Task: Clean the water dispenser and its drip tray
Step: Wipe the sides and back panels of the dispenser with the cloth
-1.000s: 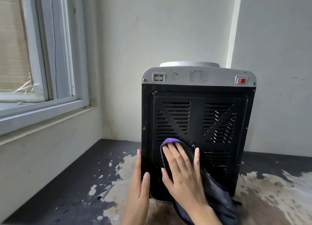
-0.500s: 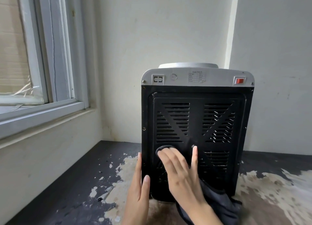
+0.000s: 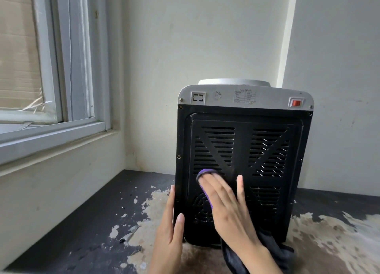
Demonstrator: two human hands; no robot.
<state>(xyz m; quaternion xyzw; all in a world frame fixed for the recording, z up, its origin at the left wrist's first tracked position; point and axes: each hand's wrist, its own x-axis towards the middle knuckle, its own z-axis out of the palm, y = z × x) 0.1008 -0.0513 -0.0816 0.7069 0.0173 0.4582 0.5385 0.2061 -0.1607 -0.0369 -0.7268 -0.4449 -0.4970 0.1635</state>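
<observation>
A worn dark tabletop (image 3: pixel 67 228) with peeling finish meets pale walls beside a window (image 3: pixel 51 68). The water dispenser (image 3: pixel 242 162) stands toward the far edge, its vented black back panel facing the camera. Left hand (image 3: pixel 170 230), fingers straight, braces the dispenser's left side. Right hand (image 3: pixel 228 208), fingers flat, presses a dark cloth (image 3: pixel 205 175) against the lower vents. Risks: a hard push may slide or tip the unit; cloth may snag in the slots; any moisture could enter the vents near the switch (image 3: pixel 296 103). Drip tray unseen.
</observation>
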